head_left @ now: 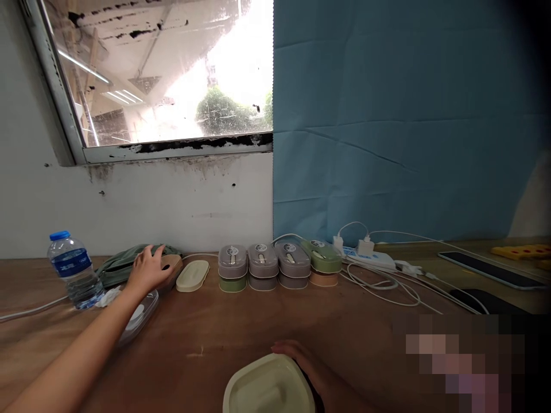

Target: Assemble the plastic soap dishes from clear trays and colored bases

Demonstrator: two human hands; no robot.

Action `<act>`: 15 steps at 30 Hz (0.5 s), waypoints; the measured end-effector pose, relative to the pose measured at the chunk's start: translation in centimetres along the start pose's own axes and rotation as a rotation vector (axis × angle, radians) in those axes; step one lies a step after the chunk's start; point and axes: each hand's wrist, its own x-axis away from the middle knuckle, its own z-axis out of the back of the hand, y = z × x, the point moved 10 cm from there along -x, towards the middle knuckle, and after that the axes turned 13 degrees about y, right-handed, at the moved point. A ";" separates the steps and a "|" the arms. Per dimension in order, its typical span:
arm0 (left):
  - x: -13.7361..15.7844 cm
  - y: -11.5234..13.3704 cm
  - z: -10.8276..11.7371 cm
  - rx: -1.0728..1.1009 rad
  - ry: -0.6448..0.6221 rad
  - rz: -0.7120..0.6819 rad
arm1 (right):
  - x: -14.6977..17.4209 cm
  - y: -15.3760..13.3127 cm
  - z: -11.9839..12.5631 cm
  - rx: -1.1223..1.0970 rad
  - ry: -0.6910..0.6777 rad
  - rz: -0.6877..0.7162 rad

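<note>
Left hand (pixel 148 269) reaches far-left w/ arm stretched out, palm down, fingers curled loosely over a tan box (pixel 171 268) beside a loose cream lid (pixel 192 275); looks like resting on it, not a firm grip. Right hand (pixel 303 358) sits near, bottom centre, fingers cupped round the far side of a cream container (pixel 267 385), prob. steadying it on the wooden table (pixel 241 327). Stacked boxes (pixel 278 265) line the far wall; water bottle (pixel 74 268) far left.

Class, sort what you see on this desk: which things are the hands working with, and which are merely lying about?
In hand:
left hand on a tan box
right hand beside a pale green container
cream lid
row of stacked boxes

Lying about:
water bottle
power strip
white cables
phone
</note>
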 end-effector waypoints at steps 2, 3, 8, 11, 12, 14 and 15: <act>2.3 4.5 3.5 0.115 0.055 -0.151 | 0.1 0.2 0.2 0.001 0.005 -0.051; 4.2 6.8 4.6 0.208 0.004 -0.228 | 0.2 0.5 0.2 -0.001 0.003 -0.083; 18.3 17.4 7.3 0.638 -0.503 -0.725 | 0.6 1.8 -0.1 -0.063 -0.028 -0.185; 24.0 19.3 7.6 0.662 -0.509 -0.959 | 0.8 1.7 -0.3 -0.117 -0.057 -0.177; 24.8 19.3 7.2 0.645 -0.501 -0.971 | 0.8 1.6 -0.3 -0.117 -0.064 -0.169; 25.3 19.0 6.4 0.604 -0.508 -0.940 | 0.8 1.2 -0.2 -0.101 -0.074 -0.150; 25.3 18.9 6.3 0.588 -0.517 -0.914 | 0.8 1.0 -0.2 -0.099 -0.077 -0.140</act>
